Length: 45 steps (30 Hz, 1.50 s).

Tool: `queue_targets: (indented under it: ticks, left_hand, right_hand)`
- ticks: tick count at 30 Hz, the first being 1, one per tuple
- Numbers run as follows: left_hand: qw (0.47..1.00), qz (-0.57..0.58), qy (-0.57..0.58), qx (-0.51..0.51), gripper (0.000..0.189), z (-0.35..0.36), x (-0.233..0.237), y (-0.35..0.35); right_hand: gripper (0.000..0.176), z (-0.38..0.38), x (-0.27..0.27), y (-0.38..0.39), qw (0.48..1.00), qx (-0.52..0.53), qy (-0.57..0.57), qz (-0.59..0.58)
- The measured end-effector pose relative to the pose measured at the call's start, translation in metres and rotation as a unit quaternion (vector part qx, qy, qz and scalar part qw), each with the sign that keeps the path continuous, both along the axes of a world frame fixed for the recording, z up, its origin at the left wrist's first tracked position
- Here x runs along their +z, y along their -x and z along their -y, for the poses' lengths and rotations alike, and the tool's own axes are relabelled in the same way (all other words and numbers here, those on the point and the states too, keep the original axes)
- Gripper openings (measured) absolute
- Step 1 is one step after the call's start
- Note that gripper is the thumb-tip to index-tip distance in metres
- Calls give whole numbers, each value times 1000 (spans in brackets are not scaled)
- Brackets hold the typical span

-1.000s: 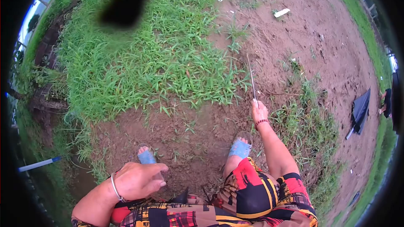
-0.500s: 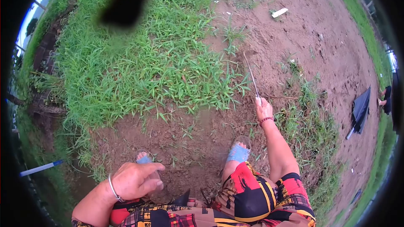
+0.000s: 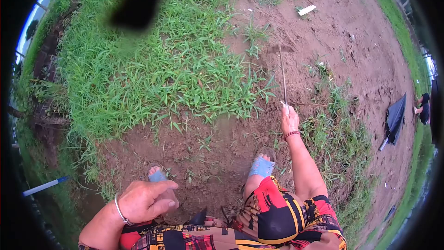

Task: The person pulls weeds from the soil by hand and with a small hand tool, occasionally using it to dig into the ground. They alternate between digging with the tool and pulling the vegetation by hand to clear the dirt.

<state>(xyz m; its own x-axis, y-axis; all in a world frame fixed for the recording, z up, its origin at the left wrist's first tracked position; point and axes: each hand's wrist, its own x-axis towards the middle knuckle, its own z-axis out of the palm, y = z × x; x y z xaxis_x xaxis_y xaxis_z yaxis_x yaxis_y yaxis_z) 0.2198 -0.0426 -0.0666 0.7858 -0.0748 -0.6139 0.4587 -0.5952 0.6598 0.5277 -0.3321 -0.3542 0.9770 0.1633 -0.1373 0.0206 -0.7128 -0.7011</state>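
Note:
My right hand [image 3: 290, 120] is closed around the near end of a small hoe [image 3: 283, 76] with a thin straight shaft. Its dark, wide blade lies at the far end, over the bare brown soil just right of the grass. A red bead bracelet circles that wrist. Over my left knee hangs my left hand [image 3: 147, 201], holding nothing, its forefinger and thumb stretched out and apart. A silver bangle sits on the left wrist. Green grass [image 3: 185, 78] grows thickly ahead, its near edge meeting the dug earth in front of my feet.
Uprooted weeds [image 3: 344, 129] lie in a strip to the right of my arm. Farther right is a folded dark umbrella [image 3: 396, 118], with part of another person [image 3: 423, 109] beyond it. A white scrap [image 3: 306, 10] lies on the soil. At left is a white-and-blue stick-like object [image 3: 45, 186].
The hoe has swung slightly, its shaft now nearer upright in view and its blade farther right and ahead, showing broader. My left hand has barely shifted.

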Motion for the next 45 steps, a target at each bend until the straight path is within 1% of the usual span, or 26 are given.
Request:
queue_targets:
  ticks: [3,4,5,6,7,9,11,12,15,16,17,19,20,21,23,24,25,27,29,31,33,35,36,39,42,45]
  left_hand:
    - [999,32,21,6,34,3,2,-8]
    - [1000,28,14,1,34,3,3,-10]
    - [1000,24,7,-3,34,3,5,-10]
    - [1000,28,7,-3,34,2,7,-8]
    - [999,32,10,-5,33,1,8,-8]
    - [999,34,16,1,33,-1,4,-6]
    - [997,62,26,28,33,-3,1,-1]
    - [998,57,26,26,33,-5,-2,0]
    - [1000,26,-10,13,34,-9,-3,0]
    - [999,32,-14,17,34,-9,-2,-2]
    - [999,41,-18,21,34,-9,0,-3]
    - [998,63,-11,26,34,-8,2,-2]
    - [997,76,0,32,34,-8,1,-1]
    - [996,76,1,38,34,-7,2,-1]
    - [997,65,25,38,34,-6,5,-2]
    - [997,63,26,39,34,-6,3,0]
    - [997,61,22,38,34,-7,0,4]
    - [998,54,21,31,34,-8,1,5]
    - [998,42,9,39,34,-9,4,0]
    - [998,64,1,29,33,-9,5,0]
    - [996,80,19,35,33,-7,4,3]
    - [997,66,31,35,34,-6,4,5]
    - [997,60,37,37,34,-6,5,5]
    - [996,73,44,8,36,-4,8,7]
    - [994,78,79,22,36,-1,7,11]
    - [993,95,74,0,35,6,7,12]
  right_hand:
    - [41,-25,27,-22,998,-33,-49,8]
    - [41,-22,24,-21,998,-33,-50,9]
    - [42,-15,16,-18,997,1,83,-11]
    - [43,-7,8,-15,976,33,213,-28]
    - [45,11,-10,-7,969,43,235,-62]
    - [43,14,-12,3,973,36,215,-73]
    - [41,16,-16,2,989,23,130,-60]
    - [39,10,-11,0,996,15,91,-11]
    - [39,-24,22,-21,1000,-19,-16,12]
    - [41,-30,25,-26,1000,-15,-7,21]
    - [41,-23,10,-24,1000,-15,-10,24]
    - [43,1,-32,-14,984,69,162,-5]
    - [43,1,-13,0,983,53,172,-40]
    - [43,-1,-7,-2,982,58,174,-39]
    - [41,3,-4,0,989,58,121,-55]
    - [39,-2,-2,-2,994,39,89,-39]
    - [39,-10,5,-5,998,26,53,10]
    - [42,-18,15,-18,998,29,56,2]
    - [43,-14,0,-24,996,38,79,-3]
    - [43,2,-8,-6,982,84,159,-58]
    - [41,13,-9,7,981,71,174,-49]
    - [39,21,-5,19,990,65,110,-57]
    - [38,33,-16,22,993,66,92,-46]
    - [38,66,-8,63,994,46,87,-47]
    - [36,100,-1,122,990,13,134,-40]
    - [32,102,13,137,993,-43,74,-76]
